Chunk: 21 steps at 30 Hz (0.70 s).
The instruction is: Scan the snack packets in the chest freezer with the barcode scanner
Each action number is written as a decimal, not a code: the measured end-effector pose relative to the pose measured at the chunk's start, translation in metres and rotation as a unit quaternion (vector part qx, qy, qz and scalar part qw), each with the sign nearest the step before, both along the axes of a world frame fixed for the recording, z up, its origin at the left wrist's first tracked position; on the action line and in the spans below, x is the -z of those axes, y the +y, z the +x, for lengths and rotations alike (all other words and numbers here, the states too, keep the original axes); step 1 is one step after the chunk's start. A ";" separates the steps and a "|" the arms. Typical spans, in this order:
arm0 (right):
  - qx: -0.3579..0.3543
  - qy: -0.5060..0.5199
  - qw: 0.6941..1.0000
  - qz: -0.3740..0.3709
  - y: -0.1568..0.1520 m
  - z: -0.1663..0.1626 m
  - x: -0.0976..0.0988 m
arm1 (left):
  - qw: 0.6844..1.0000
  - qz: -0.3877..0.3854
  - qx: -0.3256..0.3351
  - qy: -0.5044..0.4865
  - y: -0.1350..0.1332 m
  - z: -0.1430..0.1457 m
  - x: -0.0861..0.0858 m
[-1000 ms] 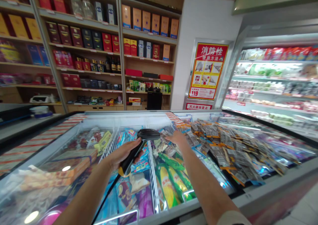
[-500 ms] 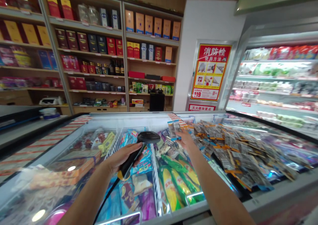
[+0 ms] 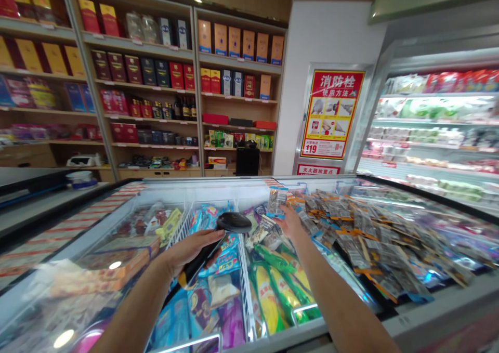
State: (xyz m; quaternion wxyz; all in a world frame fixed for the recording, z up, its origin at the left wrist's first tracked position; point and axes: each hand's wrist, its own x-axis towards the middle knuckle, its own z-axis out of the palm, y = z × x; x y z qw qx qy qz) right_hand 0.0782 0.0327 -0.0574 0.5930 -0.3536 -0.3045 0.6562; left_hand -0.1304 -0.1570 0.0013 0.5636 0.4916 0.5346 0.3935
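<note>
Above the open chest freezer (image 3: 429, 303), the right hand (image 3: 290, 224) pinches a small clear snack packet (image 3: 276, 201) by its lower edge and holds it upright, just right of the black barcode scanner (image 3: 231, 222). The left hand (image 3: 191, 250) is wrapped around the scanner's handle, with the scanner's head turned toward the packet. Beneath them, blue-wrapped ices (image 3: 218, 262) and green-and-yellow corn bags (image 3: 268, 290) lie on either side of a white wire divider (image 3: 242, 280), and a heap of similar packets (image 3: 374, 233) is spread over the glass lid to the right.
</note>
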 end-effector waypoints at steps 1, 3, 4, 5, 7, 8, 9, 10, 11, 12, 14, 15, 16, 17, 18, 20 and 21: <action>-0.003 0.008 1.000 -0.002 0.000 -0.001 -0.001 | 1.000 0.000 -0.003 0.003 0.000 0.000 0.000; -0.013 0.019 1.000 0.007 -0.001 -0.002 -0.001 | 1.000 0.001 -0.011 0.008 -0.001 0.001 -0.002; -0.020 0.022 0.999 0.014 -0.001 -0.003 -0.002 | 1.000 0.002 -0.014 0.010 -0.001 0.001 -0.002; -0.026 0.025 0.999 0.018 -0.002 -0.003 -0.002 | 1.000 0.003 -0.015 0.010 -0.001 0.001 -0.003; -0.035 0.029 0.999 0.016 -0.003 -0.005 -0.001 | 1.000 0.011 -0.008 0.006 -0.002 0.000 -0.003; -0.036 0.029 0.999 0.014 -0.003 -0.006 -0.001 | 1.000 0.015 -0.002 0.003 -0.002 0.000 -0.004; -0.037 0.028 0.999 0.016 -0.004 -0.007 -0.001 | 1.000 0.018 0.003 0.000 -0.003 0.000 -0.004; -0.035 0.027 0.999 0.018 -0.004 -0.008 -0.001 | 1.000 0.019 0.006 -0.003 -0.003 0.000 -0.004; -0.033 0.026 0.999 0.022 -0.005 -0.010 -0.001 | 1.000 0.018 0.006 -0.006 -0.003 0.000 -0.003; -0.030 0.024 0.999 0.026 -0.005 -0.012 0.000 | 1.000 0.014 0.002 -0.011 -0.003 0.000 -0.003; -0.030 0.022 0.999 0.029 -0.007 -0.017 0.001 | 1.000 0.004 -0.009 -0.017 -0.003 -0.001 -0.003; -0.032 0.022 0.999 0.032 -0.007 -0.019 0.002 | 1.000 0.000 -0.012 -0.018 -0.003 -0.002 -0.003; -0.035 0.020 0.998 0.038 -0.008 -0.022 0.003 | 1.000 -0.003 -0.016 -0.016 -0.003 -0.003 -0.004; -0.038 0.018 0.998 0.046 -0.009 -0.024 0.004 | 1.000 -0.005 -0.020 -0.013 -0.004 -0.004 -0.004; -0.042 0.015 0.998 0.053 -0.010 -0.027 0.005 | 1.000 -0.006 -0.026 -0.007 -0.004 -0.005 -0.005; -0.048 0.003 0.996 0.069 -0.012 -0.031 0.007 | 0.999 -0.011 -0.042 0.005 -0.006 -0.007 -0.007; -0.052 -0.004 0.996 0.075 -0.013 -0.032 0.009 | 0.999 -0.013 -0.046 0.011 -0.007 -0.009 -0.008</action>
